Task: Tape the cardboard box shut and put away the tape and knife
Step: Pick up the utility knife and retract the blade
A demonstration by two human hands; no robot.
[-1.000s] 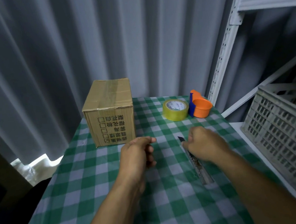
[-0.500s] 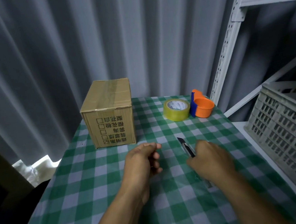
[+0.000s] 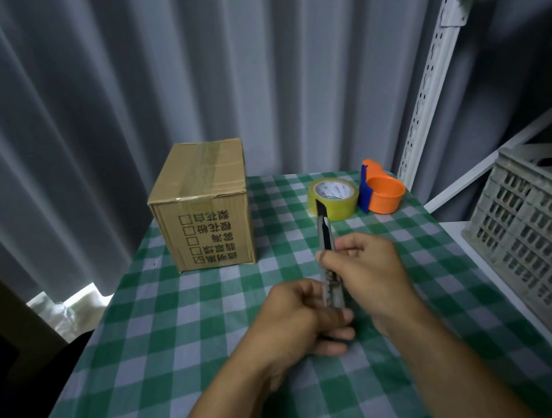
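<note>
Above the near middle of the checked tablecloth (image 3: 184,318), the utility knife (image 3: 327,257) is now up off the table and in both hands — half a second back it lay flat with only the right hand on it and the left hand curled empty beside it. The right hand (image 3: 373,283) grips the knife's middle, the left hand (image 3: 299,321) wraps the lower end, and the black tip points away toward the tape roll (image 3: 333,197). Whether the blade is out can't be told; the tip looks dark and blunt. The cardboard box (image 3: 203,204) sits at the far left of the table with a tape strip already along its top seam, so sealing looks done. The tape roll rests well apart from the box, just beside the orange dispenser (image 3: 382,191) at the far right. Likely step — retracting or securing the knife before stowing it, maybe in the grey crate (image 3: 536,234) on the right. Tape and knife both not yet put away.
</note>
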